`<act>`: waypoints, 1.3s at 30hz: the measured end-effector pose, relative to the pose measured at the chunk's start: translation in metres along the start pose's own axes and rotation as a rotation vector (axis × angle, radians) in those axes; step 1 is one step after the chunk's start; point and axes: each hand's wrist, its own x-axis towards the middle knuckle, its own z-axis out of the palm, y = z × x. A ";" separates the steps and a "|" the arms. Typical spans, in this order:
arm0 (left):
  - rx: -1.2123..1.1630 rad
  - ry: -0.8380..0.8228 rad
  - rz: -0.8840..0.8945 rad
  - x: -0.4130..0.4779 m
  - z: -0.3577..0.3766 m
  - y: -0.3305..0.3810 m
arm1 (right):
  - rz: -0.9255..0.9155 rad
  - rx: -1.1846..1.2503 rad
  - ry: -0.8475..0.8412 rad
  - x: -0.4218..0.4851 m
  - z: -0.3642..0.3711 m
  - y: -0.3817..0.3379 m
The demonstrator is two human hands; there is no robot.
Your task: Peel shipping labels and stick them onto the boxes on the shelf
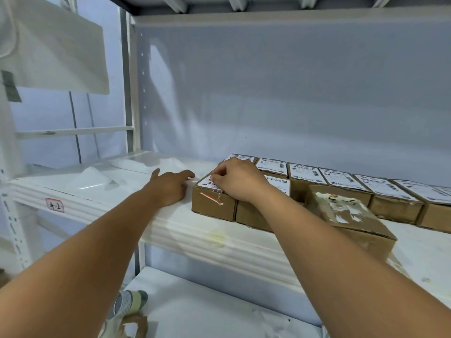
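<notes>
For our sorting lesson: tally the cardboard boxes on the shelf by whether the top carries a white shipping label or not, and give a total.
Boxes with a white shipping label on top: 8
Box with only torn scraps on top: 1
Total: 9 (the picture's right edge may cut off more)

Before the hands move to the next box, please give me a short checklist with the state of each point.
1. Right hand on the label: ok.
2. Label on top of the leftmost front box: ok.
3. Label pressed flat all over: cannot tell, hand covers it.
4. Left hand free, resting on the shelf: ok.
5. Tilted box still unlabelled: not ok.
</notes>
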 end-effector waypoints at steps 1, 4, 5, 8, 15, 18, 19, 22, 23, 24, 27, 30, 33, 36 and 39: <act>-0.014 0.018 0.016 0.000 0.000 0.000 | -0.001 0.001 0.001 0.000 0.000 0.000; -0.055 0.131 0.085 -0.001 -0.001 0.001 | -0.004 0.000 0.005 0.000 0.000 -0.001; -0.065 0.170 0.085 -0.003 -0.002 0.002 | -0.006 -0.001 0.006 0.000 0.000 -0.001; -0.066 0.379 -0.037 -0.009 -0.009 0.007 | -0.006 -0.001 0.009 0.000 0.001 0.000; -0.041 0.466 -0.347 -0.005 -0.009 -0.002 | -0.010 -0.007 0.018 0.000 0.003 0.002; 0.046 0.532 -0.279 0.002 -0.010 -0.005 | -0.016 -0.014 0.021 0.000 0.004 0.002; 0.100 0.588 -0.197 0.003 -0.011 -0.003 | -0.015 -0.015 0.021 0.000 0.003 0.002; 0.261 0.602 0.035 -0.003 -0.016 0.008 | -0.007 -0.007 0.016 -0.001 0.002 0.001; 0.273 0.551 0.070 -0.006 -0.017 0.011 | -0.005 -0.005 0.016 -0.001 0.002 0.001; 0.279 0.483 0.086 -0.009 -0.017 0.015 | -0.007 -0.005 0.018 -0.002 0.002 0.000; 0.366 0.288 0.130 -0.015 -0.016 0.021 | -0.003 -0.004 0.020 -0.002 0.002 0.000; 0.379 0.204 0.120 -0.015 -0.016 0.025 | 0.001 0.002 0.018 -0.001 0.002 0.001; 0.259 0.080 0.072 -0.014 -0.016 0.023 | 0.001 0.007 0.021 -0.001 0.002 0.001; 0.141 -0.029 0.047 -0.018 -0.016 0.019 | 0.004 0.012 0.012 -0.001 0.001 0.001; 0.010 -0.090 0.037 -0.022 -0.013 0.014 | 0.008 0.017 0.012 -0.001 0.000 0.000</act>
